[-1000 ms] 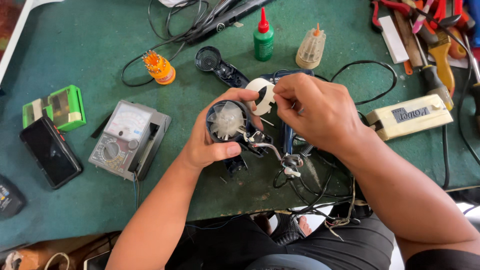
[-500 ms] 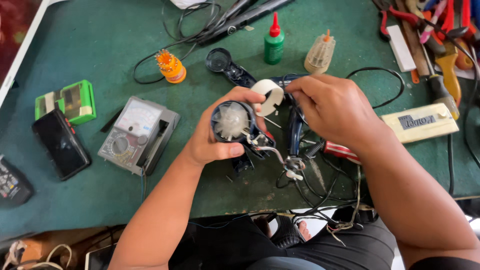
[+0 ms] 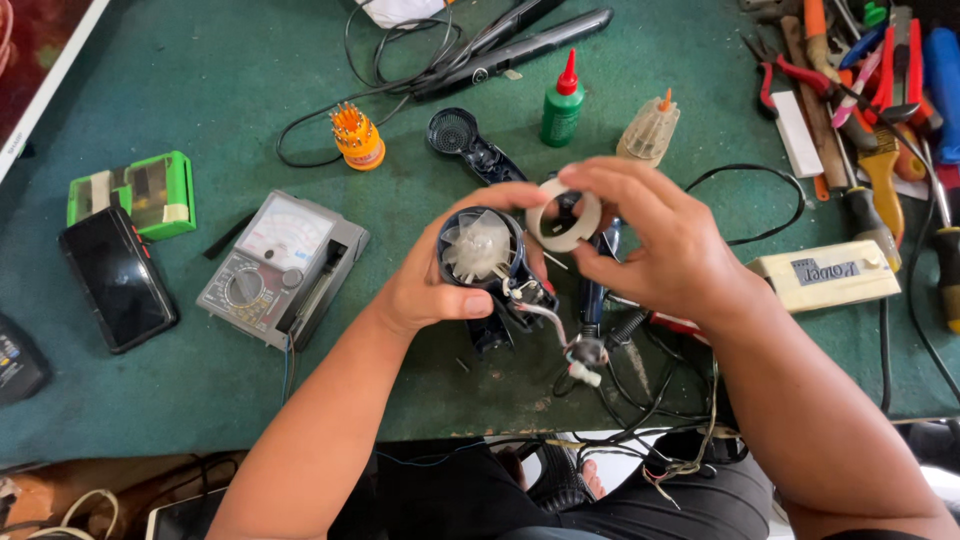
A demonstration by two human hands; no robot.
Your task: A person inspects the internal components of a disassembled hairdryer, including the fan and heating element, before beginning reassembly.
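The left hand (image 3: 440, 290) wraps its grip closed around a round black fan housing with a pale translucent impeller (image 3: 480, 250), holding it open-face up over the near middle of the green table (image 3: 200, 60), apparently so the blades stay in sight. The right hand (image 3: 670, 250) pinches a cream-white plastic ring (image 3: 563, 215) between thumb and fingers, just to the right of the housing's rim and touching or almost touching it; I cannot tell which. A bundle of loose wires with a small connector (image 3: 585, 355) hangs from the housing toward the near edge, so the part is probably lifted to keep the leads slack.

On the left lie one grey analogue multimeter (image 3: 285, 270), one black phone (image 3: 118, 278) and one green box-shaped holder (image 3: 135, 192). Farther off stand one orange screwdriver-bit stand (image 3: 357, 138), one green squeeze bottle with a red nozzle (image 3: 562, 105) and one clear ribbed bottle with an orange tip (image 3: 650, 130). One black grille piece (image 3: 462, 140) lies between them. At the right sit one cream rectangular box (image 3: 825, 275) and a heap of hand tools (image 3: 870, 90), too crowded to count.
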